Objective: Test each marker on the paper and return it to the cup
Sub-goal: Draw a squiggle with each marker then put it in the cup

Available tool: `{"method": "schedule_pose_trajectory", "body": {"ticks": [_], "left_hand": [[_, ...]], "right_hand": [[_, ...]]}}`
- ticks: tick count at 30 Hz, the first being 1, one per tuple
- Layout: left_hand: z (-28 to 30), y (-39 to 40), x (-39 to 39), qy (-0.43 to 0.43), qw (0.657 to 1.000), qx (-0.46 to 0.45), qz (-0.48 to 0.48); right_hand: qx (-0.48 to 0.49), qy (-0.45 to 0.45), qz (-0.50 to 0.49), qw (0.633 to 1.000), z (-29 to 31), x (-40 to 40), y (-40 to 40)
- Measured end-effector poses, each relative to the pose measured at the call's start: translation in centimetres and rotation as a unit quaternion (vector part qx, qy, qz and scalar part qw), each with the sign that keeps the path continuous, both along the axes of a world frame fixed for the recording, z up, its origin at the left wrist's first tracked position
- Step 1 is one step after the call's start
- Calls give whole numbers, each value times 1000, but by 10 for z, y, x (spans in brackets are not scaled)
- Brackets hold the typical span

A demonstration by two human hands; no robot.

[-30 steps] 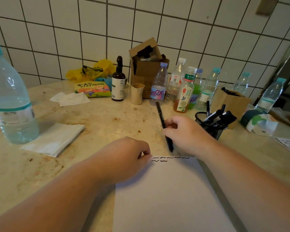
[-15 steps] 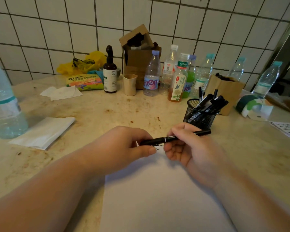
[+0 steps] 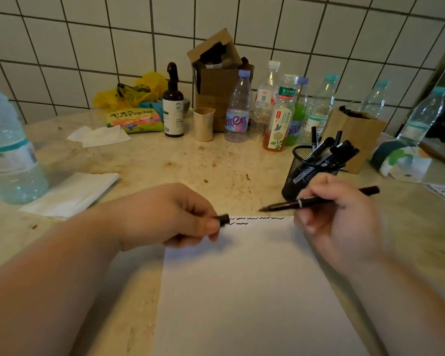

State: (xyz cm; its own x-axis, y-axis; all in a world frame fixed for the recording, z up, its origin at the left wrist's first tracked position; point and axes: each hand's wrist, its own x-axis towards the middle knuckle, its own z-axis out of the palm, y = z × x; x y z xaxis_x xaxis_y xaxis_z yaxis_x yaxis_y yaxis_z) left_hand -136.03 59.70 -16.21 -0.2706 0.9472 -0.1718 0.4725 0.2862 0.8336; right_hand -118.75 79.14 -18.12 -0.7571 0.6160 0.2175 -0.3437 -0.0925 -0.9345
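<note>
A white sheet of paper [image 3: 247, 286] lies on the counter in front of me, with black squiggles along its top edge. My right hand [image 3: 339, 222] holds a black marker [image 3: 316, 200] nearly level, its bare tip pointing left just above the paper's top edge. My left hand [image 3: 170, 217] pinches the marker's black cap [image 3: 222, 220] over the paper's top left corner, apart from the tip. A black mesh cup [image 3: 302, 170] holding several black markers stands just behind my right hand.
A large water bottle [image 3: 8, 150] and a folded tissue [image 3: 72, 194] sit at the left. Along the tiled wall stand a brown pump bottle [image 3: 173, 106], a paper cup [image 3: 204, 123], a cardboard box [image 3: 216, 80] and several drink bottles. A brown paper bag [image 3: 357, 140] is right of the mesh cup.
Half a second ago both hands held the capped marker together. The hands have pulled apart, the cap staying in my left hand and the marker's tip now bare in my right.
</note>
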Motion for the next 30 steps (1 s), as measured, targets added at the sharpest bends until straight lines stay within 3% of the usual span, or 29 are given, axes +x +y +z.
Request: {"method": "schedule_pose_trajectory", "body": {"ticks": [4, 7, 30], "left_hand": [[-9, 20, 7, 229, 964, -33, 130], [-13, 19, 6, 291, 946, -54, 133], [-18, 18, 2, 301, 943, -58, 128]], "right_hand": [[94, -151, -93, 980, -12, -12, -5], [122, -208, -107, 965, -14, -13, -5], [118, -242, -139, 953, -21, -17, -1]]}}
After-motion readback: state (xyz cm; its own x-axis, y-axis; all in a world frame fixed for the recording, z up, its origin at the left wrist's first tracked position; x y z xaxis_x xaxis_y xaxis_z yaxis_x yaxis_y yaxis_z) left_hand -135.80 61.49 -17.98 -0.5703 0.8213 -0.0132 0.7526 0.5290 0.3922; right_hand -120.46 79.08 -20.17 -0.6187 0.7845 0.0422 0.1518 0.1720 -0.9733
